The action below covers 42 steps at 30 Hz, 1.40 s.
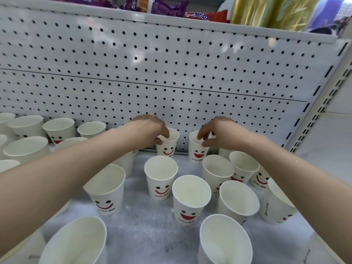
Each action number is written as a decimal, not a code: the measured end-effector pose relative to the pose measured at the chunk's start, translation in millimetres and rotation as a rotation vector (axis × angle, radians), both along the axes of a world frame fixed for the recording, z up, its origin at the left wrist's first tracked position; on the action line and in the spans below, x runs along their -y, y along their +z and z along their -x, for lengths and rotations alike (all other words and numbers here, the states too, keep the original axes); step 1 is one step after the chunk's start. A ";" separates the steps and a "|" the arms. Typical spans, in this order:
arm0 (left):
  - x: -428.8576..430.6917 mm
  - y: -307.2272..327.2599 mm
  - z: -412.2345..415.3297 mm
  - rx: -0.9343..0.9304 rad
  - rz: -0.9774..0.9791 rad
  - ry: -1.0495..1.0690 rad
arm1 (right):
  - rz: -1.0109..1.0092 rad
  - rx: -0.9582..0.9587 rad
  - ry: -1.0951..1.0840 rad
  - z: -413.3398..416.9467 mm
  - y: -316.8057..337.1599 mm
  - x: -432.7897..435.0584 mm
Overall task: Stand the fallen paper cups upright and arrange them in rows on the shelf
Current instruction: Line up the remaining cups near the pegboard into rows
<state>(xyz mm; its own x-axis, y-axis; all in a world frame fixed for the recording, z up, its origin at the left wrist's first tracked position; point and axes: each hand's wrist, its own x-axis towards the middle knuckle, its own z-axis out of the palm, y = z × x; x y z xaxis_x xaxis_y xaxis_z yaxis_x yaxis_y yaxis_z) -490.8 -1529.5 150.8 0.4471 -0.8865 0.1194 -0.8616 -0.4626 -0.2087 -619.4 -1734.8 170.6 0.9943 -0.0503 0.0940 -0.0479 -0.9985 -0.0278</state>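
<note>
Left hand (150,128) fingers pinch the rim of one upright paper cup (168,144); right hand (217,133) pinches the rim of its neighbour (198,149), both by the pegboard (171,73). Cups likely light and crushable: grip rims gently.

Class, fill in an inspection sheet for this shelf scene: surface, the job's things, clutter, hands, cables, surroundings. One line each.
Surface: shelf lined with a pale fuzzy mat.
Job's things: many white smiley-face paper cups, all those in view upright, loosely spaced, not yet in straight rows; back-row left cup and back-row right cup stand by the pegboard.
Clutter: nothing seen.
Hands: left hand pinches the left cup's rim; right hand pinches the right cup's rim.
Cables: nothing seen.
Surroundings: white pegboard behind; snack packets on the shelf above; slotted upright at right.
</note>
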 end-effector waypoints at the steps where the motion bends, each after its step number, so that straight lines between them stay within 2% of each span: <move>1: -3.2 3.6 3.8 0.014 0.046 -0.020 | 0.003 0.025 0.016 4.9 3.7 -3.6; 3: -11.0 12.0 15.1 0.014 0.120 -0.073 | -0.034 0.007 0.024 17.4 12.1 -13.8; 5: -21.8 20.2 32.2 -0.046 0.135 -0.127 | -0.050 -0.102 0.002 32.0 18.8 -23.8; 8: -42.0 26.8 61.7 -0.268 0.027 -0.123 | -0.015 -0.287 -0.019 50.8 17.5 -33.9; 10: -50.9 24.0 74.4 -0.303 -0.071 -0.122 | 0.018 -0.318 -0.012 55.9 13.1 -37.4; 13: -49.0 10.2 75.8 -0.160 -0.150 -0.148 | 0.024 -0.267 -0.026 52.5 4.9 -41.3; 15: -43.3 0.9 69.7 -0.083 -0.128 -0.143 | -0.015 -0.167 -0.051 46.6 -1.5 -44.3; 18: -35.2 -5.2 61.3 -0.033 -0.086 -0.113 | -0.089 -0.047 -0.082 35.9 -11.7 -46.9; 21: -30.7 -7.9 55.3 -0.005 -0.088 -0.082 | -0.130 -0.029 -0.090 34.5 -12.7 -41.2; 24: -31.8 -10.4 48.8 -0.015 -0.062 -0.091 | -0.165 -0.087 -0.056 46.2 -0.8 -32.2; 28: -33.2 -10.7 45.7 -0.044 -0.017 -0.112 | -0.015 -0.173 0.002 56.3 2.6 -21.8; 30: -32.2 -10.3 47.0 -0.030 -0.020 -0.113 | 0.050 -0.166 0.010 53.9 -2.8 -18.8; 37: -32.1 -11.0 50.9 -0.046 0.023 -0.089 | 0.074 -0.108 0.081 52.8 -9.1 -26.5; 42: -47.8 3.3 75.6 -0.124 0.194 -0.143 | 0.004 0.003 0.068 70.7 10.5 -27.9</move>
<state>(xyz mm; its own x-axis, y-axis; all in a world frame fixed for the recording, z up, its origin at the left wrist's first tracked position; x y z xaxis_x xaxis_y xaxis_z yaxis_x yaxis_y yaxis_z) -566.4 -1481.7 154.0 0.3407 -0.9077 0.2451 -0.9346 -0.3553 -0.0165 -690.1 -1706.9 181.1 0.9951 0.0175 0.0969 0.0199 -0.9995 -0.0236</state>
